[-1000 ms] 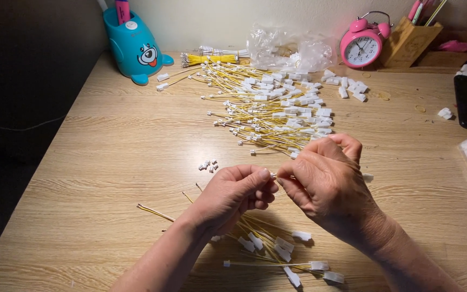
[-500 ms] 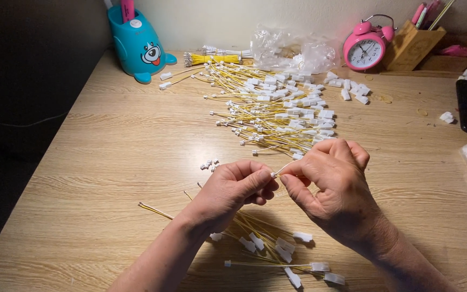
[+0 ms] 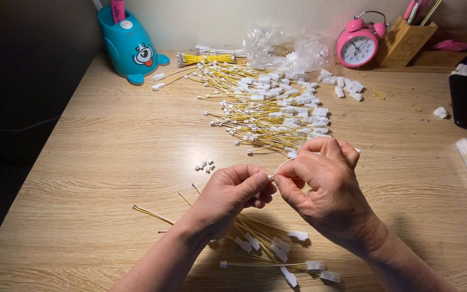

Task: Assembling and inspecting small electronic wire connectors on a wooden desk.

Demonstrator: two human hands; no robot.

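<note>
Just below both wrists, a small heap of finished wires (image 3: pixel 268 249) lies on the wooden tabletop (image 3: pixel 98 178), thin yellow leads tipped with white plastic connectors. Above that heap the left hand (image 3: pixel 233 192) and the right hand (image 3: pixel 325 186) meet fingertip to fingertip. The left hand pinches a tiny white piece at the end of a thin wire (image 3: pixel 279 167), thumb pressed to forefinger. The right hand grips the same wire close beside it, and the wire loops up and back over its knuckles. Just left of the left hand sits a little cluster of white caps (image 3: pixel 205 166). Beyond the right hand's fingers spreads a large pile of yellow wires (image 3: pixel 266 111). Farther off, well beyond the hands, stand a blue pen holder (image 3: pixel 129 47), a crumpled clear bag (image 3: pixel 287 48) and a pink alarm clock (image 3: pixel 358 46).
</note>
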